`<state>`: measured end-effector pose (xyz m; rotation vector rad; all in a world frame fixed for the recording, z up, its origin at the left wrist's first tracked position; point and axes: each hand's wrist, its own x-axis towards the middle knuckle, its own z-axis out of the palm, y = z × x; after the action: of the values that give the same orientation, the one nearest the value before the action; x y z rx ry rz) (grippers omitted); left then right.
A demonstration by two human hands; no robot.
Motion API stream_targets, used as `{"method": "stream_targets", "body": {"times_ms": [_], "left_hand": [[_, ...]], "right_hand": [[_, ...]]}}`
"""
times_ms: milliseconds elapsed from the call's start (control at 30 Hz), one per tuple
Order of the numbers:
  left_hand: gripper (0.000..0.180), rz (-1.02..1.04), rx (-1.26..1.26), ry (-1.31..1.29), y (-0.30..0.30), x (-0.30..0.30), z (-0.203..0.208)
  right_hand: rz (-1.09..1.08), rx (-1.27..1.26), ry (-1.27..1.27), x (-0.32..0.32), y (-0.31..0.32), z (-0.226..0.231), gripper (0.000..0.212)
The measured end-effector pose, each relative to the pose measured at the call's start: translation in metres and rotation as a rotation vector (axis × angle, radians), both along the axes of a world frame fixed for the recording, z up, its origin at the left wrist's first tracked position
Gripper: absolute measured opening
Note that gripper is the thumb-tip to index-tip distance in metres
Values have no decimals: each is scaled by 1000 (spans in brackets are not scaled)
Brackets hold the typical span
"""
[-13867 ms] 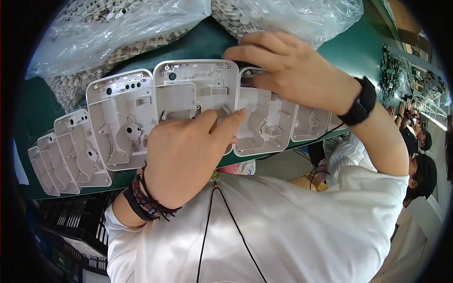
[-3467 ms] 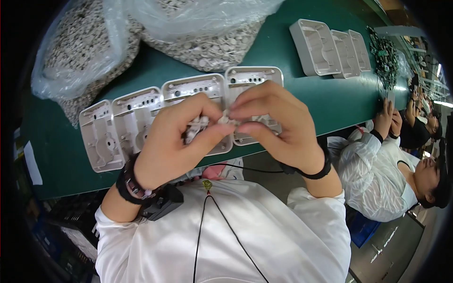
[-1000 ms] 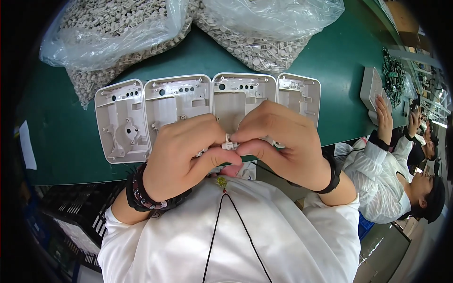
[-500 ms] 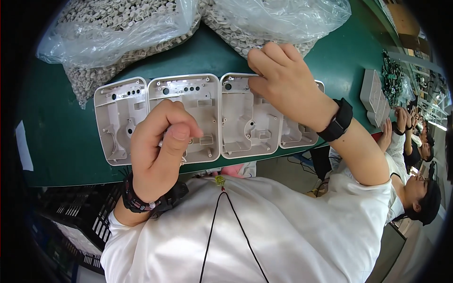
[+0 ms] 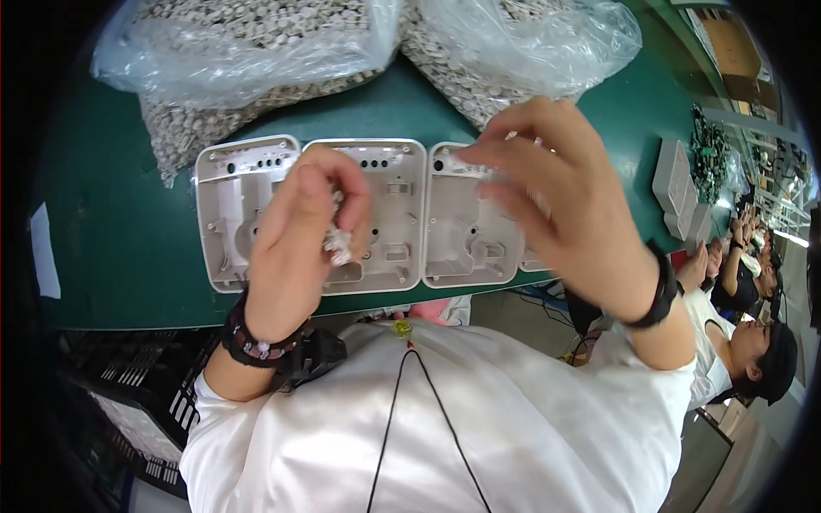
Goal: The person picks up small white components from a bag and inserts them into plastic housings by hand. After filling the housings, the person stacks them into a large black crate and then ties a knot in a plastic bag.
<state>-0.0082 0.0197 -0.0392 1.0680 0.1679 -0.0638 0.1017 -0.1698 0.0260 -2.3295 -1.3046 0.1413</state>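
My left hand [image 5: 299,227] is curled round a cluster of small white plastic parts [image 5: 339,244], some poking out past the fingers. It hovers over the first two of several light-grey plastic housings [image 5: 402,218] standing in a row, open side up. My right hand [image 5: 556,188], smeared by motion, is above the housing [image 5: 446,209] to the right, fingers bent and somewhat apart. Small pale bits [image 5: 540,203] show between its fingers; their shape is too blurred to make out. The rightmost housing is mostly hidden under this hand.
Two clear plastic bags [image 5: 248,85] [image 5: 479,60] full of small grey parts lie at the back of the green table [image 5: 120,256]. More grey housings [image 5: 676,188] and a dark heap of small parts [image 5: 710,154] are at the right, near a co-worker [image 5: 753,359]. Black crates [image 5: 145,368] stand lower left.
My left hand has turned, and the white parts in it now show. My right hand has come back from beside the bag, its fingers loosened. The housings sit slightly farther right in view.
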Motion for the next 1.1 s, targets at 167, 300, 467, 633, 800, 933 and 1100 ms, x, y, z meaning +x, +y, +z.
{"method": "stream_targets", "body": {"times_ms": [167, 300, 467, 633, 800, 933, 1100], "left_hand": [[44, -32, -63, 155, -3, 2, 16], [45, 78, -27, 87, -1, -3, 10], [42, -86, -19, 12, 24, -13, 10], [35, -308, -163, -100, 32, -15, 10], [25, -354, 54, -175, 35, -20, 8], [18, -243, 289, -325, 32, -18, 7], [17, -121, 271, -341, 21, -10, 7]], "right_hand": [[85, 116, 66, -50, 49, -4, 29], [113, 315, 66, -49, 61, -20, 28], [51, 466, 205, -42, 60, -15, 26], [103, 455, 147, -35, 61, -17, 24], [49, 523, 201, -35, 54, -15, 24], [35, 448, 237, -41, 58, -16, 22], [-172, 471, 358, -50, 40, -22, 18]]}}
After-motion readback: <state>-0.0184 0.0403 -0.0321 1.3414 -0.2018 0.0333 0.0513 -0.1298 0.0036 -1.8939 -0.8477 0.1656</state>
